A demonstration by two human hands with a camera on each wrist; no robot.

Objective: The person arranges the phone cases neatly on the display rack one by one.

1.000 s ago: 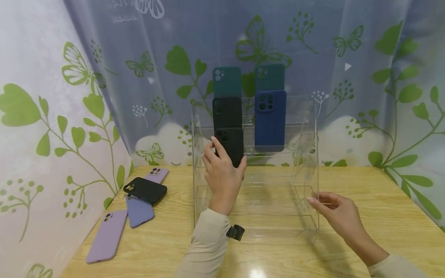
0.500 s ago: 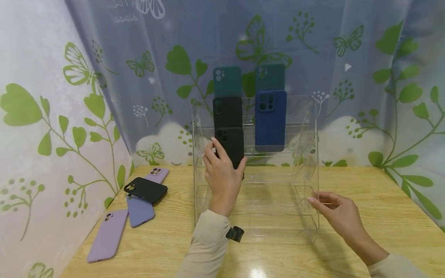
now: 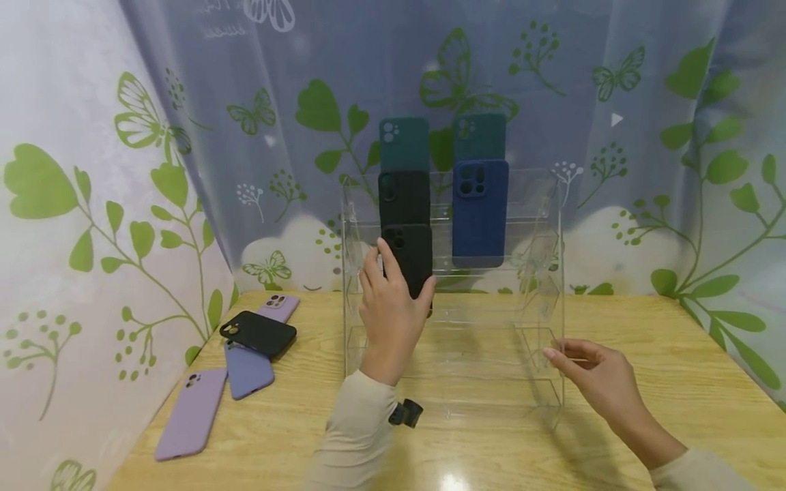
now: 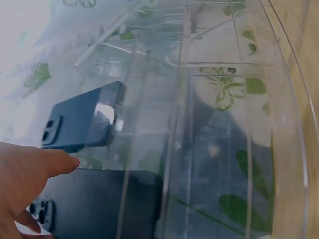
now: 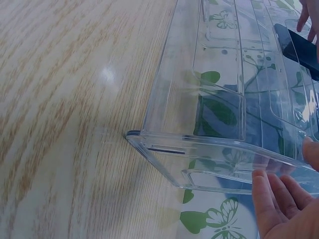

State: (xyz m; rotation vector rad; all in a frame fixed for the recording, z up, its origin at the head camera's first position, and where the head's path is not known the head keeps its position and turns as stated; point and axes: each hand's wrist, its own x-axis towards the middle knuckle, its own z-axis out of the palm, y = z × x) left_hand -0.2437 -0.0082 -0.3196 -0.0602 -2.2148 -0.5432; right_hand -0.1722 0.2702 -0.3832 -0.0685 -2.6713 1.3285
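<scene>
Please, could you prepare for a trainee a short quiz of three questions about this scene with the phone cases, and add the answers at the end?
1. Multiple choice. On the right side of the clear rack, what colour is the front case, which partly covers the teal case?
A) black
B) dark blue
C) lilac

2. True or false? The left hand holds the lowest black case, while the right hand holds the side of the clear rack.

3. Count. How many phone cases can be seen on the table, left of the clear rack?

Key:
1. B
2. True
3. Four: two lilac, one black, one blue-purple
</scene>
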